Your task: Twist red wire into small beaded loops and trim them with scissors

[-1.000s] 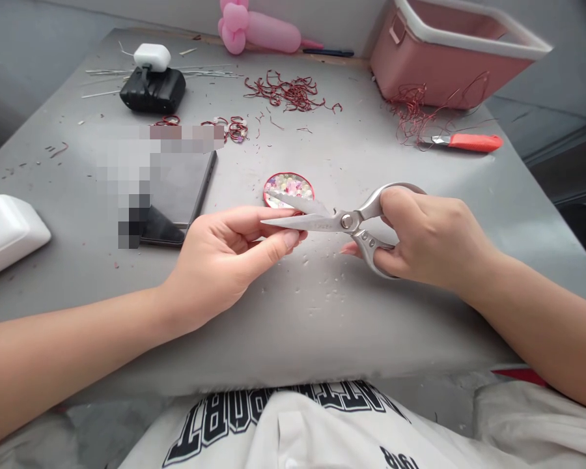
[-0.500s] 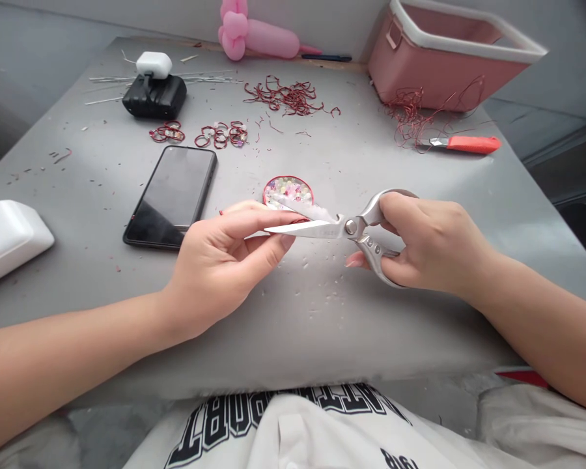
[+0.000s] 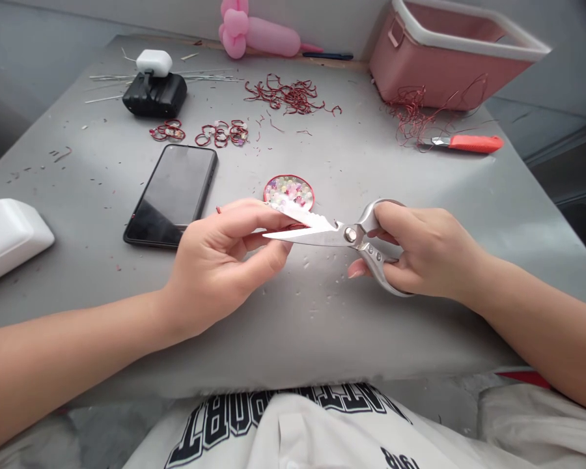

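My right hand [image 3: 424, 251] grips the handles of silver scissors [image 3: 317, 236], whose blades stand apart and point left. The fingers of my left hand [image 3: 229, 257] pinch a small piece of red wire [image 3: 299, 227], mostly hidden by the fingertips and blades. The scissor blades cross in front of those fingertips. Just behind them lies a round red-rimmed dish of pastel beads [image 3: 289, 190]. Red wire rings with beads [image 3: 221, 134] rest farther back, beside a smaller group of rings [image 3: 168, 131].
A black phone [image 3: 173, 195] lies left of the dish. Behind are cut red wire pieces [image 3: 293, 96], a black device [image 3: 155, 96] and a pink balloon [image 3: 268, 36]. Tangled wire [image 3: 413, 114], a red-handled cutter [image 3: 473, 144] and a pink bin [image 3: 434, 71] stand right.
The scissor blades have opened wider, and the handles have moved slightly down. My left fingertips have shifted a little, with the index finger and thumb farther apart.
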The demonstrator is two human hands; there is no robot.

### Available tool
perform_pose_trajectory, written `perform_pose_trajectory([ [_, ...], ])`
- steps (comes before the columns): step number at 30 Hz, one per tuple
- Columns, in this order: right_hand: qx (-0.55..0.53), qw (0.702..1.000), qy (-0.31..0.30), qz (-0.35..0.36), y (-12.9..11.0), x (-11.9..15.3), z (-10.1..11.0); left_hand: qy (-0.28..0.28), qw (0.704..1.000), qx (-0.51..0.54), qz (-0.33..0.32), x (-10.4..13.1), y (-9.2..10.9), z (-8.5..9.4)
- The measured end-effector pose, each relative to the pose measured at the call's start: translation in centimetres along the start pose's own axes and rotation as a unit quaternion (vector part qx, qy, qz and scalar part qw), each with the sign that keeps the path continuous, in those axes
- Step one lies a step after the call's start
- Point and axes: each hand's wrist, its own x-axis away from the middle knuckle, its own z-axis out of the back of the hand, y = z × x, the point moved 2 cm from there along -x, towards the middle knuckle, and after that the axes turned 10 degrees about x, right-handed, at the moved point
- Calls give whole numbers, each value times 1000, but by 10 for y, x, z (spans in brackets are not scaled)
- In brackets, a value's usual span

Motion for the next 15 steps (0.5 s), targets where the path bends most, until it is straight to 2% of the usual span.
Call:
perform_pose_trajectory([
  [6, 21, 1000, -6, -17, -1, 2, 2, 3, 999, -36, -6, -1, 3, 0],
  [11, 132, 986, 97, 10, 4, 0, 10, 16, 1000, 8, 7, 1, 4, -1],
  [15, 166, 980, 104, 22, 4, -1, 9, 2, 1000, 19, -12, 1, 2, -3],
])
